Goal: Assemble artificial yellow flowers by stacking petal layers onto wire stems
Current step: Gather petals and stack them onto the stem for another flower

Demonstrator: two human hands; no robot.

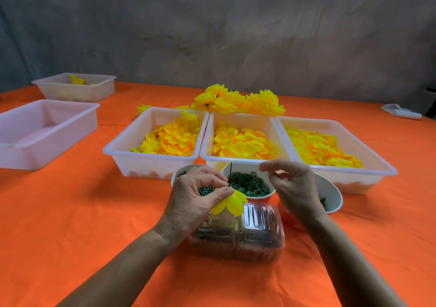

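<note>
On the table [70, 212], three trays of petals stand side by side across the middle: the left tray [151, 162], the middle tray [243, 160] and the right tray [368, 172]. Behind them lies a heap of finished flowers [238, 101]. Toward the left edge sit two more trays, the near tray [30, 155] before the far tray [77, 94]. Before the middle tray stands a cup of rings [250, 185], flanked by a left cup [179, 175] and a right cup [332, 195]. Nearest the front edge lies a clamshell box [247, 243]. A folded cloth [401, 112] lies near the far right corner.

A mottled grey wall [212, 23] fills the upper frame. An orange table [70, 212] spreads below it. Light falls evenly.
</note>
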